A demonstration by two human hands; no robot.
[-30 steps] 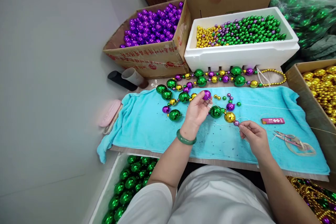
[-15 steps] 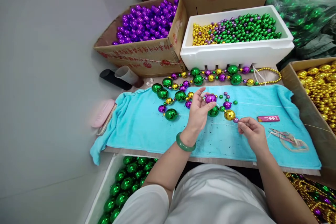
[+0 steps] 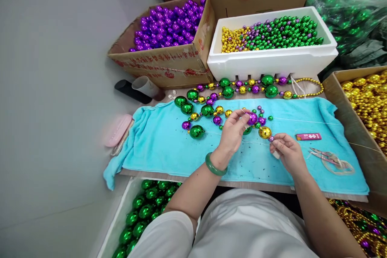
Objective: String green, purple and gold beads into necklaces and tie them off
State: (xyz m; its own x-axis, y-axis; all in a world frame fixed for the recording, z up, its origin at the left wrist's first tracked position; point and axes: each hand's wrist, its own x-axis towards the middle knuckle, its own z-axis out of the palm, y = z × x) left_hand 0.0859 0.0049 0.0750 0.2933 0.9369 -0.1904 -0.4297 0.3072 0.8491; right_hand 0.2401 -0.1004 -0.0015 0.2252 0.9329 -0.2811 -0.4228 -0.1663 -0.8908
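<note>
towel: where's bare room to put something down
Bare: towel's left end, between pink case and bead strand, and its front strip. Crowded: back middle, where left hand holds a purple bead and right hand the strand; scissors at right.

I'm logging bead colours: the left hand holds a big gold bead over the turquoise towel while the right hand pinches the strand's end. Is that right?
Not quite. The head view shows the left hand holding a purple bead, not a gold one; the gold bead sits next along the strand. The rest holds: turquoise towel below, right hand pinching the strand's end.
</note>
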